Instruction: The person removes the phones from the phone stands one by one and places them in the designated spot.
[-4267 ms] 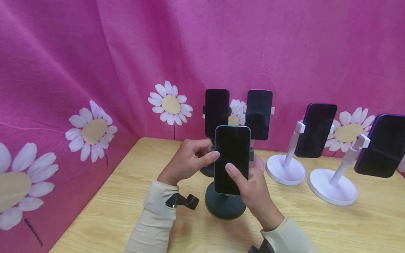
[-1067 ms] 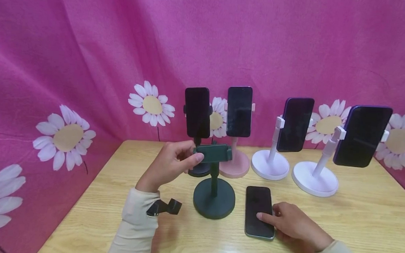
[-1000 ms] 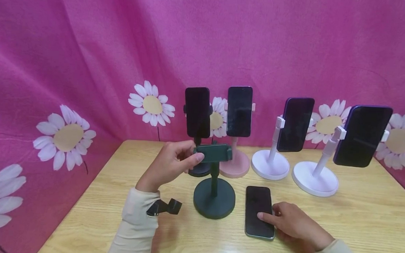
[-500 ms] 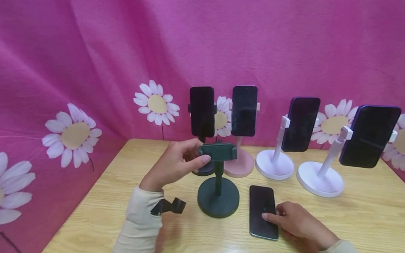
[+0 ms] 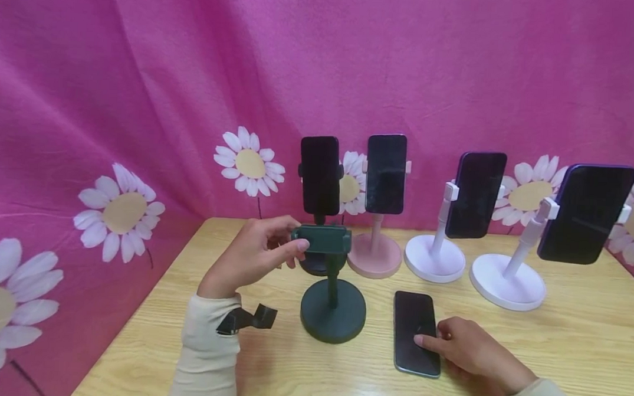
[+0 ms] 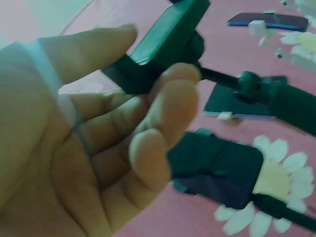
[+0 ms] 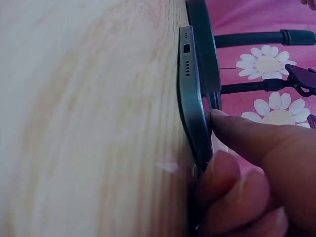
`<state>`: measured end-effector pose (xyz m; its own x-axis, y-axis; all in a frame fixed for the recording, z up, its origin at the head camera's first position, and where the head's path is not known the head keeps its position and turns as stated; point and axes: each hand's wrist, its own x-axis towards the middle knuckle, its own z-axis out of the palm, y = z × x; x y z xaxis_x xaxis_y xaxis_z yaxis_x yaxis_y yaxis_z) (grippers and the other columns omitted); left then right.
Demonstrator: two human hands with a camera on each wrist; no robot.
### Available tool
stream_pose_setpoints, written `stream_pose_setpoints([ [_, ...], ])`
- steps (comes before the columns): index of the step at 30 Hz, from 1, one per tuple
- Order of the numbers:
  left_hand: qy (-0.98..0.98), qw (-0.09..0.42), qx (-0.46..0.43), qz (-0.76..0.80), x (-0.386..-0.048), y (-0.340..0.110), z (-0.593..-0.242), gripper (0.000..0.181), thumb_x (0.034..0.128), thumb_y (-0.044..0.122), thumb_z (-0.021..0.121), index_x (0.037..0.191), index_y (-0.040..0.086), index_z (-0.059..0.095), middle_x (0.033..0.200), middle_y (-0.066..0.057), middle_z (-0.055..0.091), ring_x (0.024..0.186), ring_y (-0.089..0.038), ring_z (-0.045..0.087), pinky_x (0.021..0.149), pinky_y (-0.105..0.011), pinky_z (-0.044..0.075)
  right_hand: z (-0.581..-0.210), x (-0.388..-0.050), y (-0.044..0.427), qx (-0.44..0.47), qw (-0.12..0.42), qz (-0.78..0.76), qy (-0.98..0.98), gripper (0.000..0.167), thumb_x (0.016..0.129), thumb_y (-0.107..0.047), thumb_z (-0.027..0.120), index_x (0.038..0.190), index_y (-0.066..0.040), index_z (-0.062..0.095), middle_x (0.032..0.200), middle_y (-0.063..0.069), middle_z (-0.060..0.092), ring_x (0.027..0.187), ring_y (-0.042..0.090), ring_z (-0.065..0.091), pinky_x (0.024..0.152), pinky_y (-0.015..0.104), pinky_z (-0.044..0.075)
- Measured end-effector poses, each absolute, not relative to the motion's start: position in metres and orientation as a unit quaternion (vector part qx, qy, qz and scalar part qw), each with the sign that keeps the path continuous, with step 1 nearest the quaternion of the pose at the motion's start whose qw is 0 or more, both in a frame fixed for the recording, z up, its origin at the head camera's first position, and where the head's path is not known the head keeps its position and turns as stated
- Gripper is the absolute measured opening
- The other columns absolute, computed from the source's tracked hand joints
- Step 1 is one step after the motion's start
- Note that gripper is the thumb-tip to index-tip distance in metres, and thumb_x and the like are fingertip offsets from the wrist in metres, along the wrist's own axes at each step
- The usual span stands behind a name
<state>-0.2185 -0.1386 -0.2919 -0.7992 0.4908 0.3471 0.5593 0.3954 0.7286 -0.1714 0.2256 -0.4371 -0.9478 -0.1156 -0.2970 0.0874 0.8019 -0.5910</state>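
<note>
Shifting the clamp (image 5: pixel 323 239) slightly toward the left edge of the table (image 5: pixel 146 344) since half a second ago, apparently turning it on the green stand (image 5: pixel 333 317) rather than sliding the base. Pinching the clamp's left end with the left hand (image 5: pixel 256 251), bringing the thumb across the front and curling fingers behind. Finding the phone (image 5: pixel 416 332) lying flat, right of the base and toward the table's front edge, after seeing it upright at that clamp some four seconds ago. Pinching its right side with the right hand (image 5: pixel 475 349), resting the thumb on the screen. Reading this as phone and stand parted, and as adjusting the bare clamp while steadying the phone. Counting, near the back edge, one black stand (image 5: pixel 313 266), one pink stand (image 5: pixel 375 256) and two white stands (image 5: pixel 435 262), each bearing a handset (image 5: pixel 386 174); noting no shift there beyond the view's own drift.
</note>
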Motion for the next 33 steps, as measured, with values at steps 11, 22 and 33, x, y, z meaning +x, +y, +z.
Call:
stream_pose_setpoints([
  [11, -0.866, 0.049, -0.251, -0.430, -0.219, -0.187, -0.283, 0.023, 0.0903, 0.024, 0.069, 0.107, 0.009, 0.064, 0.081, -0.004, 0.069, 0.066, -0.018, 0.067, 0.063, -0.036, 0.057, -0.434, -0.173, 0.229, 0.006, 0.180, -0.330, 0.927, 0.049, 0.082, -0.057, 0.067, 0.080, -0.008, 0.058, 0.056, 0.006, 0.054, 0.042, 0.015, 0.048, 0.043, 0.027, 0.041],
  [22, -0.853, 0.152, -0.134, -0.481, -0.238, -0.212, -0.294, 0.033, 0.0923, 0.025, 0.066, 0.115, 0.001, 0.061, 0.089, -0.018, 0.068, 0.077, -0.023, 0.069, 0.065, -0.029, 0.058, -0.434, -0.172, 0.230, 0.000, 0.179, -0.334, 0.926, 0.047, 0.083, -0.055, 0.067, 0.078, -0.009, 0.057, 0.055, 0.005, 0.054, 0.041, 0.015, 0.048, 0.042, 0.026, 0.040],
  [33, -0.810, 0.176, -0.098, -0.550, -0.269, -0.229, -0.308, 0.040, 0.0946, 0.024, 0.062, 0.127, 0.000, 0.057, 0.094, -0.012, 0.067, 0.075, -0.008, 0.068, 0.070, -0.027, 0.057, -0.438, -0.172, 0.230, -0.018, 0.178, -0.335, 0.925, 0.043, 0.084, -0.051, 0.068, 0.078, -0.010, 0.057, 0.056, 0.004, 0.052, 0.042, 0.015, 0.049, 0.042, 0.026, 0.040],
])
